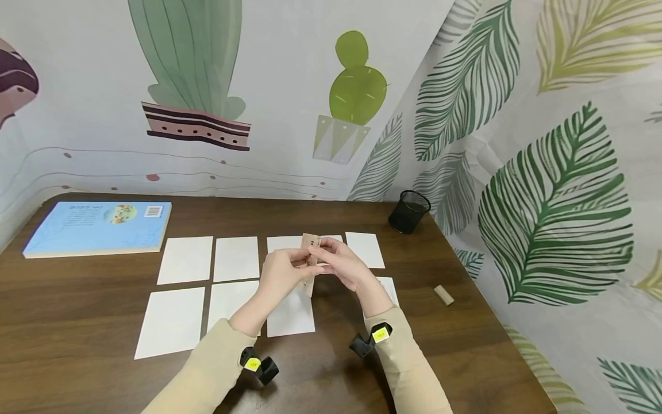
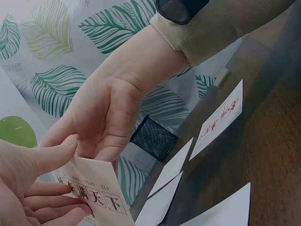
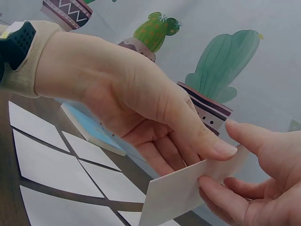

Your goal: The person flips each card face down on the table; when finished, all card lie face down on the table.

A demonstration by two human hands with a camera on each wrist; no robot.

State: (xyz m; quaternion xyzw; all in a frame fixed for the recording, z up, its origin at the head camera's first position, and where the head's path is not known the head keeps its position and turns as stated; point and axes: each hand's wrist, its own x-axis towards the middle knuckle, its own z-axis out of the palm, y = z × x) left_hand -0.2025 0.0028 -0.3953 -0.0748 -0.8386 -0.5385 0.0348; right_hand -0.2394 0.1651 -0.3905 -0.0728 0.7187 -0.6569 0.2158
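Note:
A thin beige card [image 1: 308,286] is held up over the table between both hands. My left hand [image 1: 283,270] pinches its left side with thumb and fingers, while my right hand [image 1: 343,263] grips it near the upper right. Black Chinese characters with small Latin letters above them show on the card's face [image 2: 110,200] in the left wrist view. Its other face [image 3: 171,193] looks plain pale in the right wrist view. White cards [image 1: 185,260] lie in two rows beneath and around the hands; the hands and forearms hide some of them.
One white card [image 2: 218,120] at right bears red writing. A blue book [image 1: 98,227] lies at the back left of the brown table [image 1: 67,310]. A black mesh pen holder [image 1: 408,213] stands back right, and a small beige block [image 1: 443,295] lies near the right edge.

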